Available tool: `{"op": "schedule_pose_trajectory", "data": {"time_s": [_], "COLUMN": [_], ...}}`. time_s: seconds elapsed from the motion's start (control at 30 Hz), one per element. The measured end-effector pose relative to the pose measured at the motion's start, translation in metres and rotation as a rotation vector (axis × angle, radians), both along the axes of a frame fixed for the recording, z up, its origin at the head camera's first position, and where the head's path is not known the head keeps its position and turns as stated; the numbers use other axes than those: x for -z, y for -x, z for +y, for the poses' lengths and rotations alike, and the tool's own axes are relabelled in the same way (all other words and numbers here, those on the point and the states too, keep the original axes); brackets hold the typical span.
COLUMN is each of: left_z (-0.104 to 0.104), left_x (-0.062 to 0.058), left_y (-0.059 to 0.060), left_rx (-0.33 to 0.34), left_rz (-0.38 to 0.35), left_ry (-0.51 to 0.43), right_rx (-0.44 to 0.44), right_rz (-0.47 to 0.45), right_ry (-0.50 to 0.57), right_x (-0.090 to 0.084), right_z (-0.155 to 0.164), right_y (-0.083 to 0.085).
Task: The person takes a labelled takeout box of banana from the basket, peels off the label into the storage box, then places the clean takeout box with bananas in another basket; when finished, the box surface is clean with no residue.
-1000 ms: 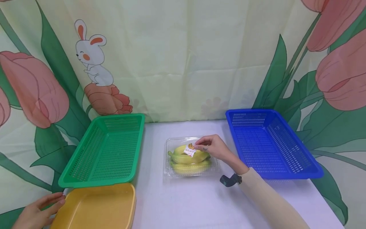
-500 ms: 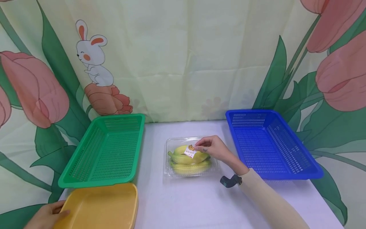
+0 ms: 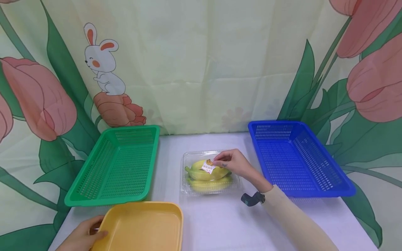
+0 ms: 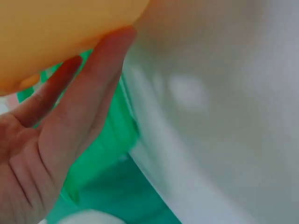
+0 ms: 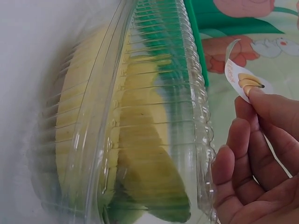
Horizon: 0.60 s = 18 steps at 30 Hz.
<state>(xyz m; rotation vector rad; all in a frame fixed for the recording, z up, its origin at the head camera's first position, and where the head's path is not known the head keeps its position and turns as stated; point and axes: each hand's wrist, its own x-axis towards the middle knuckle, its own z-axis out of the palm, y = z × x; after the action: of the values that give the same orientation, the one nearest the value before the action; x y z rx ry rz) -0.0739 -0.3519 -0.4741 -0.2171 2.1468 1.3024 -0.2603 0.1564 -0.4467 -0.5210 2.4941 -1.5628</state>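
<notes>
Sticker (image 3: 207, 168) is pinched between thumb and index finger of the right hand (image 3: 235, 162); white, banana drawing plus lettering, one corner curling up. From the head view it overlaps the clear container (image 3: 185, 187); the right wrist view puts it off the lid, with air between. Other right fingers bent, close to the lid edge; can't tell if they touch.

Container is mid-table, bananas (image 3: 220, 173) stacked inside, green tips showing through the plastic.

Left hand (image 3: 82, 235) has the yellow tray (image 3: 141, 226) by its left side: thumb at the rim, fingers against the outer wall. Grip is narrow. Tray is at the near edge of view, partly cut off; can't tell if its base touches the white table (image 3: 216, 219).

Green basket (image 3: 124, 170) is just beyond the tray, left of the container. Blue basket (image 3: 287, 160) stands to the right, near the right forearm. Black bracket (image 3: 253, 199) on the right wrist.
</notes>
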Motion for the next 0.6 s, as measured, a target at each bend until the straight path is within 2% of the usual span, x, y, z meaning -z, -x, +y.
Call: {"op": "schedule_pose_trajectory", "data": {"time_s": [0.13, 0.27, 0.37, 0.47, 0.6], "left_z": [0.035, 0.07, 0.09, 0.103, 0.116], "left_x": [-0.003, -0.007, -0.008, -0.006, -0.002], "left_y": [0.001, 0.005, 0.008, 0.009, 0.009], "left_rx": [-0.041, -0.075, -0.054, -0.008, 0.025], "left_rz": [-0.041, -0.032, 0.013, 0.065, 0.092], "left_ry": [-0.065, -0.05, -0.05, -0.105, -0.158], "right_rx": [0.003, 0.006, 0.012, 0.016, 0.011], "right_rz": [0.005, 0.006, -0.005, -0.021, -0.041], "right_ry": [-0.009, -0.017, -0.006, 0.004, 0.013], "right_x": [-0.001, -0.001, -0.002, -0.004, -0.006], "right_z": [0.0, -0.001, -0.002, -0.003, -0.007], "right_y": [-0.001, -0.002, -0.002, -0.004, -0.007]}}
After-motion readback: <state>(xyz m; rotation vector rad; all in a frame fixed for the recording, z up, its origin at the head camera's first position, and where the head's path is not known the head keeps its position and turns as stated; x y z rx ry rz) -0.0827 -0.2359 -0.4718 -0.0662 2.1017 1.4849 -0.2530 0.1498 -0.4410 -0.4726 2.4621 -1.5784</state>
